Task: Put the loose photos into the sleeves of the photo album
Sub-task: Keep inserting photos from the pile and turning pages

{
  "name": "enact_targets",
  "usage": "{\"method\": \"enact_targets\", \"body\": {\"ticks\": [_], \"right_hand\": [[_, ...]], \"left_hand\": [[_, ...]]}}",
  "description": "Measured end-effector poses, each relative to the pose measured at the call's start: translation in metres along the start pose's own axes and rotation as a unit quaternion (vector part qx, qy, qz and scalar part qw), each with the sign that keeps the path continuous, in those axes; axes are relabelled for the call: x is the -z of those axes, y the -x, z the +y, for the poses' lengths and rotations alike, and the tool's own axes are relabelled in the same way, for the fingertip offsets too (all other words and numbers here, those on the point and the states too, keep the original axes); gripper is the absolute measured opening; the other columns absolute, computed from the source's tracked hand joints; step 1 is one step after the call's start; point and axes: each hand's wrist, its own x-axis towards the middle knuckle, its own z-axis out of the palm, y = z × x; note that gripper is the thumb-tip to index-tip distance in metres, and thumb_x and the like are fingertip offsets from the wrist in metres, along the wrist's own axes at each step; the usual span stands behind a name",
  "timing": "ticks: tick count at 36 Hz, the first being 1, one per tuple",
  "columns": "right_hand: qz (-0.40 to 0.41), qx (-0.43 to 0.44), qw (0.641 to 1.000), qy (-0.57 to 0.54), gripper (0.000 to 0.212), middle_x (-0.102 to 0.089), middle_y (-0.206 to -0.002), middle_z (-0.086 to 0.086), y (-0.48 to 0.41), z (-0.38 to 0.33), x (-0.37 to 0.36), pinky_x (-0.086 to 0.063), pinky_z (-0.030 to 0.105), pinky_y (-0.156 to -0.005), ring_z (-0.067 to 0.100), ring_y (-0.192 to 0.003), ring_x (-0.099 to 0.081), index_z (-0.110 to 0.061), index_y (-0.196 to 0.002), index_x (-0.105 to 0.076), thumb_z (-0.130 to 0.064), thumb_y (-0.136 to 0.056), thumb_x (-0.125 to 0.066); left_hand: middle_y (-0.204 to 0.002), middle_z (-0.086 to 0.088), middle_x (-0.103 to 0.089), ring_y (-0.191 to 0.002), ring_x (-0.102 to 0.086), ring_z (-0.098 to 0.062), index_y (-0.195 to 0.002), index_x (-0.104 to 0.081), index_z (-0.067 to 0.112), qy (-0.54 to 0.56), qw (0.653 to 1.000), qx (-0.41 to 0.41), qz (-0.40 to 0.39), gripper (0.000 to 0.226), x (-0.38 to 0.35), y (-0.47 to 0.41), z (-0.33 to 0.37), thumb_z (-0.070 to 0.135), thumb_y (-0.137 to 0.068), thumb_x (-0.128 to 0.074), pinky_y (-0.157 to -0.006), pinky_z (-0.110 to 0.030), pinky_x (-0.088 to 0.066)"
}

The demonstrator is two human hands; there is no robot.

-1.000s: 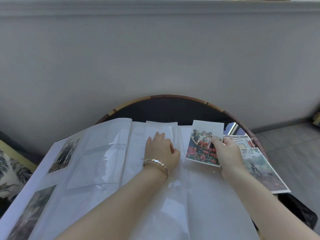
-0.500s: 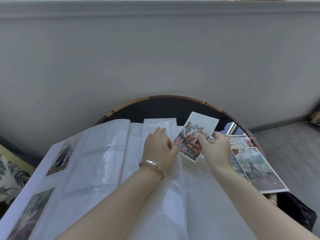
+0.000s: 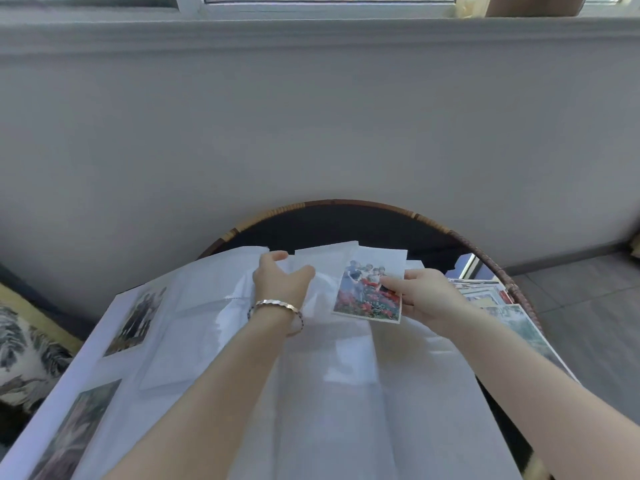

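Both forearms extended forward, hands level and apart.
Left hand palm down, fingers bent, thumb spread; any grip not discernible. Right hand pinches a photo by its right edge, thumb on top.

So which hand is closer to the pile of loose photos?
Right. The right hand, pinching a photo, sits just beside the pile; the left hand grips an album sleeve farther over, beyond that photo.

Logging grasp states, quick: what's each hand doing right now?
Left hand: curled, apparently pinching the translucent plastic album sleeve at its top edge.
Right hand: pinching the white-bordered colour photo of people behind red flowers.
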Motion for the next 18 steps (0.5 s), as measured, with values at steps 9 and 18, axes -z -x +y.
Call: {"method": "enact_targets", "body": {"ticks": [9,18], "right_hand": [[-0.044,0.047,0.990,0.124,0.012,-0.071,-0.092,0.007,-0.001,-0.007,0.003,-0.057,0.028,-0.070,0.016,-0.080,-0.068,-0.013,-0.096,-0.066,-0.016,-0.093,-0.055],[-0.017,0.004,0.990,0.141,0.022,-0.065,-0.097,0.025,-0.006,-0.006,-0.008,-0.046,0.029,-0.070,0.021,-0.077,-0.052,0.005,-0.094,-0.064,-0.004,-0.094,-0.043]], "left_hand": [[-0.108,-0.012,-0.065,-0.095,-0.064,-0.030,-0.112,-0.054,0.011,0.076,0.987,0.057,-0.131,0.039,0.010,0.008,-0.003,0.005,-0.078,-0.072,-0.085,-0.044,-0.053],[-0.118,-0.016,-0.059,-0.103,-0.060,-0.036,-0.137,-0.034,0.026,0.122,0.978,0.030,-0.165,0.069,0.015,0.001,-0.014,-0.013,-0.082,-0.052,-0.085,-0.053,-0.052]]}}
